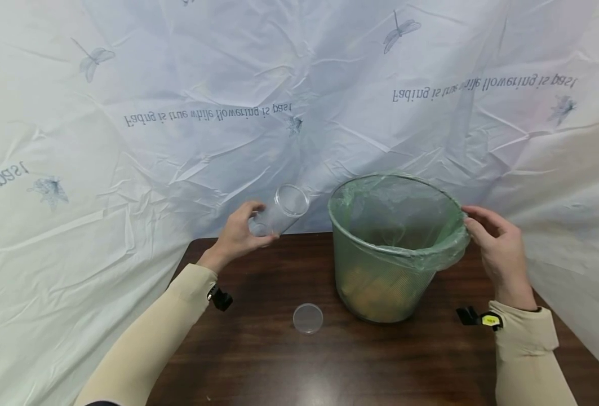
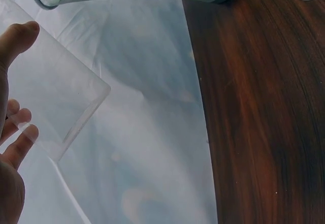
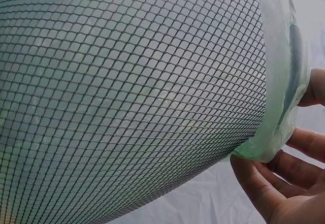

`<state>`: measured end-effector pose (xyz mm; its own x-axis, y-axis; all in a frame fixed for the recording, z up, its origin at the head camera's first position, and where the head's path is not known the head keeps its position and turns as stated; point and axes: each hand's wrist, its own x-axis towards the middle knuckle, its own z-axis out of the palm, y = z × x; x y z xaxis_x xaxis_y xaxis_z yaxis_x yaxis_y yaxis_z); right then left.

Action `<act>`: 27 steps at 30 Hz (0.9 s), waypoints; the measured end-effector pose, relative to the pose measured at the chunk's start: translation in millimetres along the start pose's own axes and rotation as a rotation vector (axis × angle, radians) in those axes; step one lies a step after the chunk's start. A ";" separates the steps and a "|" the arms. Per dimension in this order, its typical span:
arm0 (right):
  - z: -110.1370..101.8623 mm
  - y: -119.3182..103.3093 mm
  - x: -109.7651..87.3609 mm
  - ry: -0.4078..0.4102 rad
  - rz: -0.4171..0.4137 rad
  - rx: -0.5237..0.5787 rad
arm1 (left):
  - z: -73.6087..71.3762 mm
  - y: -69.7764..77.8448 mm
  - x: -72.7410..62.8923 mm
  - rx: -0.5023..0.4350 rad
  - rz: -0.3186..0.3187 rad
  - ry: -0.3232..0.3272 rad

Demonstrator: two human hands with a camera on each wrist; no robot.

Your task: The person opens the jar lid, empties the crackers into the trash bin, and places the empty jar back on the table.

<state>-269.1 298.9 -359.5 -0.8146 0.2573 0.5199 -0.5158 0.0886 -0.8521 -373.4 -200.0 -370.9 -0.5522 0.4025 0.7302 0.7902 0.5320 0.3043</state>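
Note:
My left hand (image 1: pixel 238 232) grips a clear plastic jar (image 1: pixel 275 219), thumb on one side and fingers on the other. The jar is tilted, its round open mouth up and toward the bin; nothing shows inside it. In the left wrist view the jar's (image 2: pixel 66 87) base end points away from the fingers. At the right, a wire mesh trash bin (image 1: pixel 375 276) stands upright, lined with a green plastic bag (image 1: pixel 438 256) folded over its rim. My right hand (image 1: pixel 502 256) pinches the bag-covered rim; the right wrist view shows fingers (image 3: pixel 256 186) outside the rim.
A clear round lid (image 1: pixel 307 318) lies flat on the dark wooden table (image 1: pixel 258 349), left of the bin. Something yellowish shows blurred through the mesh at the bin's bottom. Printed white sheeting (image 1: pixel 258 146) hangs behind and along both sides.

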 end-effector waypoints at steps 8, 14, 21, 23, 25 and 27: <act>-2.2 -1.3 0.0 0.005 0.021 -0.059 | 1.8 -1.9 -4.1 0.007 -0.021 -0.017; -2.2 -0.8 -0.8 0.001 0.027 -0.043 | 3.0 -3.5 -8.6 0.018 -0.050 -0.042; -1.8 -0.7 -2.4 -0.007 0.019 -0.040 | 4.2 -3.8 -14.5 -0.002 -0.078 -0.064; -1.7 -0.7 -2.2 -0.006 0.018 -0.041 | 3.9 -3.1 -15.6 -0.010 -0.095 -0.068; -1.3 -0.6 -1.7 -0.002 0.017 -0.038 | 3.7 -2.2 -16.2 -0.023 -0.112 -0.070; -0.9 -0.7 -1.1 0.002 0.014 -0.035 | 3.3 -1.8 -16.9 -0.032 -0.124 -0.070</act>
<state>-267.6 299.3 -359.6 -0.8211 0.2606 0.5078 -0.4948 0.1185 -0.8609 -366.3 -205.3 -385.8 -0.6627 0.3866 0.6414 0.7220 0.5572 0.4101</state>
